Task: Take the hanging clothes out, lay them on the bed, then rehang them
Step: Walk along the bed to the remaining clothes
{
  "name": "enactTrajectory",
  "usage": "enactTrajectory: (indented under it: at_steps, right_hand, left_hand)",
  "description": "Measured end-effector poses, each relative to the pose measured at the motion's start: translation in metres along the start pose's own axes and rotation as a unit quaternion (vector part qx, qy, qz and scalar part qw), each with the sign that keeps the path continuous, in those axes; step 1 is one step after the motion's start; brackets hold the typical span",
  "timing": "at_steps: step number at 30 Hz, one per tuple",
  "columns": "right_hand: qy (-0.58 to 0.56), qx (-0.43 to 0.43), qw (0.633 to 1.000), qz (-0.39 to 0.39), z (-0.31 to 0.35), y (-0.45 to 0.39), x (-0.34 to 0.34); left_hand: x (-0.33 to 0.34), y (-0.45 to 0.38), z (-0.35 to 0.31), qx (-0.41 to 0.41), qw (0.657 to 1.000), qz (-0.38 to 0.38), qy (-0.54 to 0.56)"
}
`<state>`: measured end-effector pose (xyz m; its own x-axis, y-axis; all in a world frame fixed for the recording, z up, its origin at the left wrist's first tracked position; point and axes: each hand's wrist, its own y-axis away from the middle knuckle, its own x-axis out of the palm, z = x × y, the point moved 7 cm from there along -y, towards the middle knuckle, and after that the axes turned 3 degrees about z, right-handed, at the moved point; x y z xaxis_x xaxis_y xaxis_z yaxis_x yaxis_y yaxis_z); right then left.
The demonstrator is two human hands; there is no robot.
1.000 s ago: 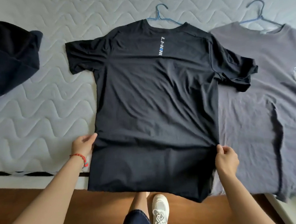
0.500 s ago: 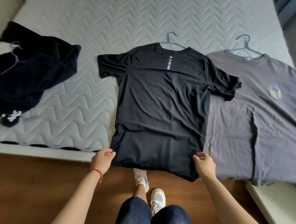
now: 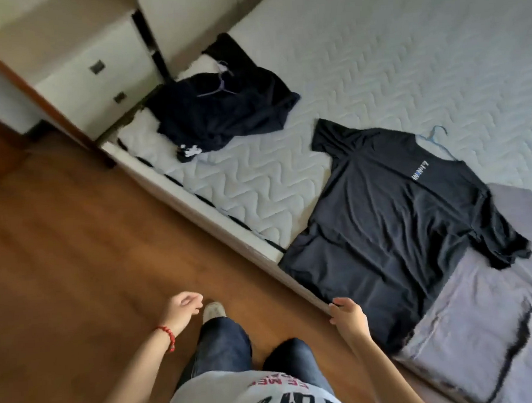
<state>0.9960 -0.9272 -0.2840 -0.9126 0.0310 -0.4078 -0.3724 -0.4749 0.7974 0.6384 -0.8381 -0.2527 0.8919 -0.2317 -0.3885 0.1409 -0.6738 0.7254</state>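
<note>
Head camera shows us the black shirt point(image 3: 394, 224) lying flat on the bed point(image 3: 375, 70), its hem hanging over the edge, with a gray shirt point(image 3: 489, 312) beside it and a dark pile of clothes point(image 3: 221, 110) farther along. Our right hand point(image 3: 348, 316) is at the hem with loose fingers, holding nothing. Our left hand point(image 3: 182, 309) hangs loose over the wood floor point(image 3: 60, 276).
</note>
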Motion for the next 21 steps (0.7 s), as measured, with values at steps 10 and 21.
enactTrajectory:
  at_steps: [10,21]
  right_hand:
    - [0.112,-0.036,0.993,0.015,0.115,-0.012,0.103]
    - [0.141,-0.01,0.99,0.024,0.219,-0.031,0.185]
  left_hand:
    - [-0.136,-0.041,0.047,-0.053,0.993,-0.019,0.103]
    - [-0.244,-0.14,0.018,-0.096,0.992,-0.006,0.077]
